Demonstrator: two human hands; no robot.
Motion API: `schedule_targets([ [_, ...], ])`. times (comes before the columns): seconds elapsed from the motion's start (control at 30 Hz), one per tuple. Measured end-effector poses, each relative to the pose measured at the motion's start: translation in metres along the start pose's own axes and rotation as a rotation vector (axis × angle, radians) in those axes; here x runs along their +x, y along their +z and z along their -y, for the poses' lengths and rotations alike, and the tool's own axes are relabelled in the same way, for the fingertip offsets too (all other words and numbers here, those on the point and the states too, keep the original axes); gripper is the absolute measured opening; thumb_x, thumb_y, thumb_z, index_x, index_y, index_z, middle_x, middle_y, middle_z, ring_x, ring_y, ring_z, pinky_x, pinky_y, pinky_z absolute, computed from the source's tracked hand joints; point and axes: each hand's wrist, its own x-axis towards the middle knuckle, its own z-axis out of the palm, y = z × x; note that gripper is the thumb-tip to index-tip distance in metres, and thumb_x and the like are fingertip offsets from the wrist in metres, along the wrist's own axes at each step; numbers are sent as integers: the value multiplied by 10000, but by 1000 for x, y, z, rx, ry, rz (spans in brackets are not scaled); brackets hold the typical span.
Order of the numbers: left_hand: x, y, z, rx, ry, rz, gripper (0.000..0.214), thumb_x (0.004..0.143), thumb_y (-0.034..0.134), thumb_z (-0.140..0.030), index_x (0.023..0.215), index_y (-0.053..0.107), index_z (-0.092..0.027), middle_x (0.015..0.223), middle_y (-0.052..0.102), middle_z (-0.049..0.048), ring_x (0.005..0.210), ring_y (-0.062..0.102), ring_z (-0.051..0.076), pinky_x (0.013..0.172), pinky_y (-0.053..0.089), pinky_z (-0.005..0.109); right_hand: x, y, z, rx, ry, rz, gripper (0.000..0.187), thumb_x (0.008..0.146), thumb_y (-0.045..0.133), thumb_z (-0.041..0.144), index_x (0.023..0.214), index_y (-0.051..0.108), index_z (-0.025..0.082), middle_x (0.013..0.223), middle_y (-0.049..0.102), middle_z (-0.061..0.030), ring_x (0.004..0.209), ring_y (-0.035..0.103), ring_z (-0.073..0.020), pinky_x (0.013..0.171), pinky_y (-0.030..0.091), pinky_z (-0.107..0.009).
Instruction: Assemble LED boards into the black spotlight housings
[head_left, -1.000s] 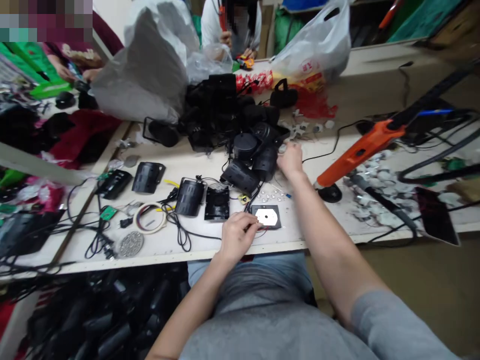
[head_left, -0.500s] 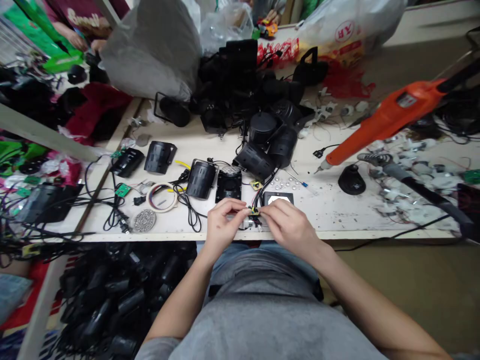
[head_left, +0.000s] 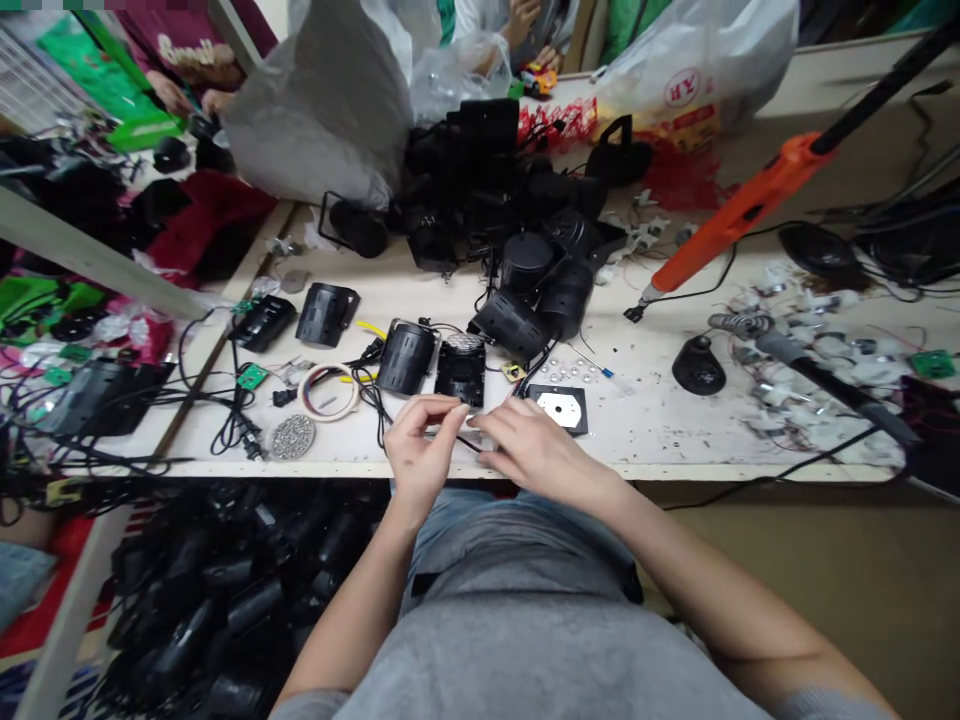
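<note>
My left hand (head_left: 421, 448) is closed, thumb and fingers pinched in front of an open black housing half (head_left: 459, 380); what sits in the pinch is too small to make out. Close beside it, my right hand (head_left: 546, 446) has its fingers bent together around a black cable (head_left: 469, 443) that runs across the gap between both hands. Just beyond the right hand lies a black square plate with a white centre (head_left: 559, 408). A small yellow circuit board (head_left: 513, 372) and loose silvery round parts (head_left: 559, 370) are scattered behind it.
An orange electric screwdriver (head_left: 739, 220) hangs at the right, near a black cone-shaped part (head_left: 699, 366) and a heap of white parts (head_left: 810, 370). Black housings (head_left: 406, 357) and a tape roll (head_left: 328, 391) lie left. Large plastic bags (head_left: 322, 110) stand behind; co-workers sit opposite.
Both hands have shifted left. The small circuit board with wires between my fingers is no longer visible there. More of the white-centred plate shows, and the screwdriver has swung up and away.
</note>
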Motion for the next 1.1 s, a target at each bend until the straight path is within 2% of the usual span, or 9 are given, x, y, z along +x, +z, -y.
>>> schedule_targets([
  [0.07,0,5,-3,23,48,42,115,883,729,-282,816,720,-189,828,724,26,810,693,153,712,565,274,-11,-8,-13,278,101,-162,357,882,730,350,1175,610,186,1015,708,-82,948,662,-220,824,556,-378],
  [0.17,-1,17,-7,51,185,168,106,912,700,-263,835,706,-190,843,736,34,826,698,162,766,561,303,-28,-18,-37,716,353,-390,312,890,699,397,1108,564,218,868,680,-13,765,704,-179,696,587,-343],
  [0.23,-4,30,-7,61,283,292,99,931,676,-252,856,694,-189,879,749,47,855,702,172,803,556,323,-37,-23,-50,838,491,-490,257,910,656,392,1078,556,227,826,654,11,682,704,-166,640,591,-335],
  [0.33,-9,52,-1,95,401,444,105,946,645,-233,862,683,-182,961,759,75,895,696,189,827,559,339,-46,-24,-58,648,524,-612,140,905,650,322,1008,624,232,887,666,-12,775,709,-175,724,594,-353],
  [0.43,-15,66,7,117,438,455,106,944,630,-208,863,689,-171,1002,744,99,930,683,208,841,570,352,-51,-20,-51,347,347,-595,57,920,620,226,932,674,237,897,676,-37,863,679,-191,770,575,-354],
  [0.6,-13,66,9,-38,200,299,73,898,712,-235,856,740,-182,1031,703,94,985,688,194,859,573,330,-52,-10,-32,243,130,-517,161,937,580,142,1045,674,217,942,666,-76,871,673,-195,733,583,-339],
  [0.77,-4,69,2,-367,-71,49,136,834,799,-321,816,758,-192,957,698,54,927,691,167,848,568,317,-46,-2,-31,441,341,-565,82,950,611,255,1016,646,223,942,704,-64,807,695,-171,737,603,-330],
  [0.93,-8,93,-10,-597,-184,60,178,814,820,-351,791,743,-192,969,696,43,953,681,151,900,553,315,-37,5,-32,1053,440,-473,439,836,747,498,1136,514,277,1041,737,-45,967,736,-195,847,625,-366],
  [1.1,-8,100,-19,-683,-236,103,202,853,782,-371,827,712,-183,1026,709,60,974,704,163,887,567,318,-39,0,-37,1134,524,-558,415,778,798,517,1019,563,274,968,704,-23,905,715,-177,806,624,-335],
])
